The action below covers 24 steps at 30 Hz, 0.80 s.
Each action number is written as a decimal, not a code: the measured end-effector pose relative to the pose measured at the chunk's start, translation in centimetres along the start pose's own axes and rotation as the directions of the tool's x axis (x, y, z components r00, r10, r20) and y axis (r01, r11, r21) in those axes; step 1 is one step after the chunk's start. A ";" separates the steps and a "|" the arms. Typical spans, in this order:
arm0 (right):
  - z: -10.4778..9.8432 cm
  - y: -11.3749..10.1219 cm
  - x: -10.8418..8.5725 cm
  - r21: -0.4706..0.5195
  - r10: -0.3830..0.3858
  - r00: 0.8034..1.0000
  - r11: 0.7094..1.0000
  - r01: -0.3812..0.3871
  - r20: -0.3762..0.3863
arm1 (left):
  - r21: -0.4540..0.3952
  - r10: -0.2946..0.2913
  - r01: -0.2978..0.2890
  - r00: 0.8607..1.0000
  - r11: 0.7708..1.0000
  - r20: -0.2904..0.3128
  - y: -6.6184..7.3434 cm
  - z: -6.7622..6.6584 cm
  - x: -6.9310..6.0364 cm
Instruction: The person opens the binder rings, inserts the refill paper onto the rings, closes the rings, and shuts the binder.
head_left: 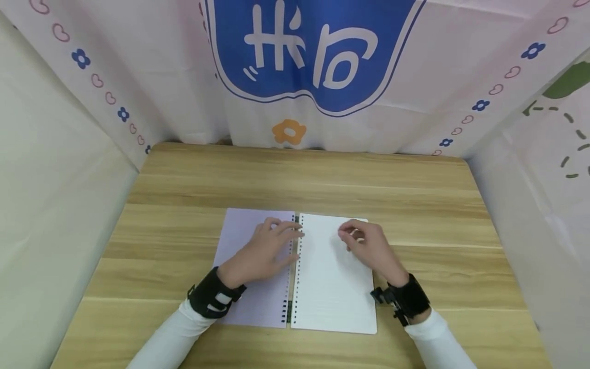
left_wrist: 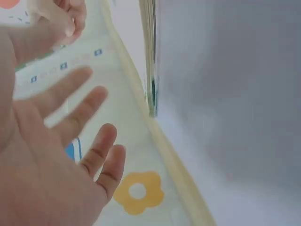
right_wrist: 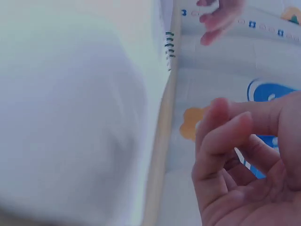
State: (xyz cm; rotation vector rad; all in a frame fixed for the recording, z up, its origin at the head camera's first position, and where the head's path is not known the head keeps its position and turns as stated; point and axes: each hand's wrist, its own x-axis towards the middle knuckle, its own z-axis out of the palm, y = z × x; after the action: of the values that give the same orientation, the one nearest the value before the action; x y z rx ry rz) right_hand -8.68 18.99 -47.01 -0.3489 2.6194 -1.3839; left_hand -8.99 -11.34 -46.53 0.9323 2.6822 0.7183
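Observation:
A spiral-bound notebook lies spread flat on the wooden table, with a lilac left side (head_left: pixel 258 302) and a white lined page (head_left: pixel 334 302) on the right. Dark coils (right_wrist: pixel 170 44) join the two at top and bottom. My left hand (head_left: pixel 260 253) is over the lilac side, fingers spread towards the binding, holding nothing. Above the upper right of the white page is my right hand (head_left: pixel 371 247), its fingers loosely curled and nothing visible between them. The right wrist view shows that hand (right_wrist: pixel 249 165) apart from the page.
Bare wood of the table (head_left: pixel 295 177) surrounds the notebook. Behind the table hangs a white cloth (head_left: pixel 175 92) with a blue emblem and an orange flower (head_left: pixel 278 134). Pale cloth walls (head_left: pixel 55 205) stand at both sides. Black camera straps (head_left: pixel 214 294) circle both wrists.

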 end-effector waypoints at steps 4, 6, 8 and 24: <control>1.6 -1.4 3.6 -0.151 -0.094 0.992 0.983 0.106 0.084 | 0.002 -0.091 0.091 0.992 0.996 -0.088 -1.2 -0.9 2.7; 2.5 -1.8 5.2 -0.204 -0.111 0.987 0.970 0.133 0.118 | -0.008 -0.125 0.125 0.987 0.992 -0.101 -1.9 -1.2 4.0; 3.4 -1.9 6.6 -0.238 -0.113 0.984 0.960 0.144 0.141 | -0.017 -0.151 0.150 0.983 0.989 -0.102 -2.5 -1.2 5.1; 5.8 -1.6 9.4 -0.229 -0.072 0.986 0.968 0.106 0.150 | -0.070 -0.304 0.301 0.953 0.951 -0.020 -3.8 -0.4 7.4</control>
State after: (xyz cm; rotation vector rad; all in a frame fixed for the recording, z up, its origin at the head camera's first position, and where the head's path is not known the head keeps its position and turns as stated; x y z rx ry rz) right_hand -16.07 10.88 -49.23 -0.5798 2.6822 -1.0284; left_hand -16.87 -9.43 -48.44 0.4795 2.7211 0.7506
